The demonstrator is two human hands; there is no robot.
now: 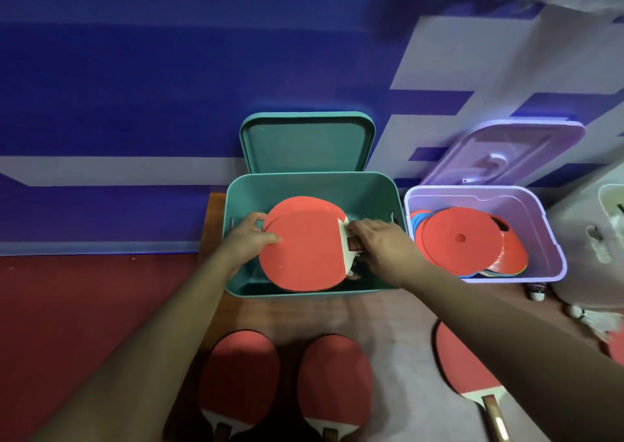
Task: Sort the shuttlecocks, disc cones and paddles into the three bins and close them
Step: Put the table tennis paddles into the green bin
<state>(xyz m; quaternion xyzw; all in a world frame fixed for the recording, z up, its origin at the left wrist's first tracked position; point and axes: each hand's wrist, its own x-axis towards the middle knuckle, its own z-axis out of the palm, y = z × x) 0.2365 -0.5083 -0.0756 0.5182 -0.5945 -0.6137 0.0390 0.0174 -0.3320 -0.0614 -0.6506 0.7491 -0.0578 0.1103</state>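
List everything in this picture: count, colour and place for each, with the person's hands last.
teal bin: one, teal, table centre, open.
teal lid: one, teal, leaning on wall behind it.
held paddle: one, red, in teal bin.
loose paddles: three, red, near table edge.
purple bin: one, lilac, right of teal bin, open.
purple lid: one, lilac, leaning behind it.
disc cones: stack, red on top, in purple bin.
shuttlecocks: count unclear, white, table far right.
white bin: one, white, right edge, partly cropped.
left hand: grips held paddle's rim.
right hand: grips its handle.
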